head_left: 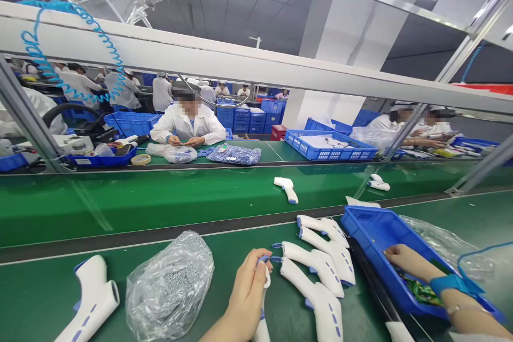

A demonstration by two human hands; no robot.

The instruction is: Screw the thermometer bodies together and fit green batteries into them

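My left hand (250,291) is closed around a white infrared thermometer housing (261,326) with blue trim, held at the front edge of the bench. To its right lie several similar white thermometer housings (316,299), fanned out side by side, with blue caps hanging from the ends of some. My right hand (406,261) reaches into a blue bin (368,224), a blue strap (457,283) around its wrist. Green circuit boards (420,291) lie in that bin near my forearm. The right fingertips are turned down and hidden.
A clear bag of small parts (170,286) and another thermometer housing (90,299) lie at left. The green conveyor belt (140,197) carries a white thermometer (287,189). Beyond it sits a co-worker (188,120). A dark tube (372,283) lies beside the bin; a metal rail (240,64) crosses above.
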